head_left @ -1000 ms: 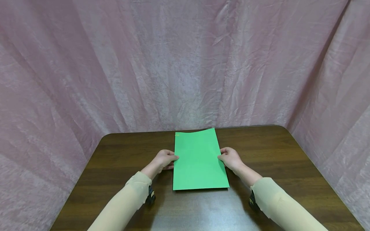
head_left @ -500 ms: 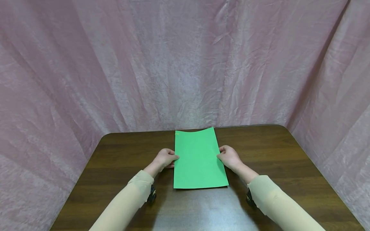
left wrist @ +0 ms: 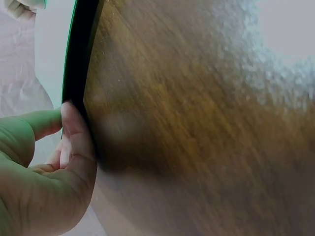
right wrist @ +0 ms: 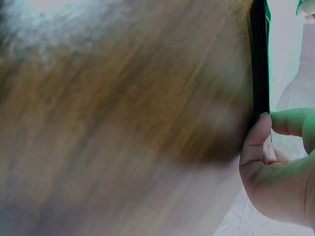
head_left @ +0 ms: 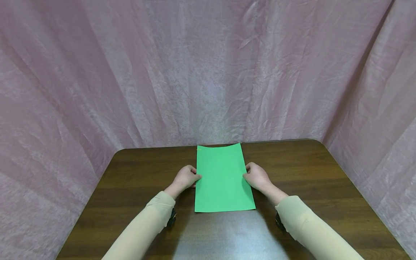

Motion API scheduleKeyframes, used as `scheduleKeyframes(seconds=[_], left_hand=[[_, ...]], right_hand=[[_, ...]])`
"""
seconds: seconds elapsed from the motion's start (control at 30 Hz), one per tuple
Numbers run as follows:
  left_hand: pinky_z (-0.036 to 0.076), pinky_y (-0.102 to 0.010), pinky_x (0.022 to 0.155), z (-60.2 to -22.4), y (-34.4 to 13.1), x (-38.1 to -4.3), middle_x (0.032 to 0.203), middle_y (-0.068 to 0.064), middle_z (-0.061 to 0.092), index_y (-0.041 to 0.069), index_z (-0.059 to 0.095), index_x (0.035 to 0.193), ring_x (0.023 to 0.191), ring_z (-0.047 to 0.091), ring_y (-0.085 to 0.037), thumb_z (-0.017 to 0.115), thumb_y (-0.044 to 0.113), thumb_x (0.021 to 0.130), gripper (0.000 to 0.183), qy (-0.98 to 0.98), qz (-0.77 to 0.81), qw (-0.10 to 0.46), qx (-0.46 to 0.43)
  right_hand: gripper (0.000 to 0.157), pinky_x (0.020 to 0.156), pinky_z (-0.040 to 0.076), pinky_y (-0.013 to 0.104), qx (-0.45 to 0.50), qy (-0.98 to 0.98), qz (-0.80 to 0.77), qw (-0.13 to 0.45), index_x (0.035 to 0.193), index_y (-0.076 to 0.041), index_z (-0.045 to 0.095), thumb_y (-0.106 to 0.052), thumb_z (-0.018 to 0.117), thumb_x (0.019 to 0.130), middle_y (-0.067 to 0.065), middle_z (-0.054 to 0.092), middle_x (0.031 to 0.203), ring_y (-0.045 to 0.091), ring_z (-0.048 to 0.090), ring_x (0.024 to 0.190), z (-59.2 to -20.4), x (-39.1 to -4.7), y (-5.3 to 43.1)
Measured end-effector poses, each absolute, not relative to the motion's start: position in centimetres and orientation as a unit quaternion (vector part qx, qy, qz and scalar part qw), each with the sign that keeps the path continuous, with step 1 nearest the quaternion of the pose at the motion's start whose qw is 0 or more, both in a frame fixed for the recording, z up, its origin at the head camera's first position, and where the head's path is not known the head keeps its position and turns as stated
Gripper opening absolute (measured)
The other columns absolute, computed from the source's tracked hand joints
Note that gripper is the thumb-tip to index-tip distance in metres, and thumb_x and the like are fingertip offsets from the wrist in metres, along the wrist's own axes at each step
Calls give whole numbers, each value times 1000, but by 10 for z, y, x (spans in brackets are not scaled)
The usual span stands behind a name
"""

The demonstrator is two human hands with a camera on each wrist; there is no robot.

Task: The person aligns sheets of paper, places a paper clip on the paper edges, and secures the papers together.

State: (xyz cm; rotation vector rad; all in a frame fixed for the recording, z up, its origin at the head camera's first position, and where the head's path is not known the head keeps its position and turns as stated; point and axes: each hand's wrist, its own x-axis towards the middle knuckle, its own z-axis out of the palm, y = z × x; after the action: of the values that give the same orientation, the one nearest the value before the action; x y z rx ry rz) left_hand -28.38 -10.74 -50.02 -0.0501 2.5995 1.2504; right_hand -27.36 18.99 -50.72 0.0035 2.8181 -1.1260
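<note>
A plain green sheet of paper [head_left: 224,178] spans the two hands in the middle of the head view, its far edge sagging between raised corners. My left hand [head_left: 185,177] pinches its left edge, thumb on top and the other fingers beneath. On the opposite side, my right hand [head_left: 258,176] pinches the right edge in the same way. In the left wrist view the left hand [left wrist: 51,182] has thumb and fingertip meeting at the paper's thin edge, over a dark shadow. The right wrist view shows the right hand [right wrist: 283,172] likewise at its edge.
A brown wood-grain table [head_left: 143,169] with rounded far corners lies under the hands. Pink velvet curtain [head_left: 208,72] hangs close behind its far edge and along both sides. Light glares off the tabletop near the front.
The green paper and both hands have shifted very slightly away, toward the far edge of the table. Both hands keep their hold, and the right one has drawn in a little to the left.
</note>
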Motion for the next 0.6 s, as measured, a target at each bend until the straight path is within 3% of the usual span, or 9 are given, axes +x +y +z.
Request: scheduleKeyframes(seconds=[0.4, 0.6], left_hand=[[56, -32, 62, -499, -104, -287, 95, -10, 61, -2, 57, 114, 61, 64, -18, 74, 13, 95, 29, 925, 364, 109, 11], [55, -32, 61, -499, -101, -286, 88, -9, 62, -2, 55, 118, 61, 63, -19, 73, 14, 97, 33, 936, 333, 112, 11]], right_hand=[[27, 68, 45, 38, -16, 942, -330, 50, 122, 6, 60, -5, 60, 97, 11, 63, 93, 24, 54, 78, -505, -273, 185], [27, 67, 44, 37, -16, 949, -312, 50, 121, 5, 59, -6, 62, 97, 9, 64, 91, 23, 52, 74, -506, -274, 184]])
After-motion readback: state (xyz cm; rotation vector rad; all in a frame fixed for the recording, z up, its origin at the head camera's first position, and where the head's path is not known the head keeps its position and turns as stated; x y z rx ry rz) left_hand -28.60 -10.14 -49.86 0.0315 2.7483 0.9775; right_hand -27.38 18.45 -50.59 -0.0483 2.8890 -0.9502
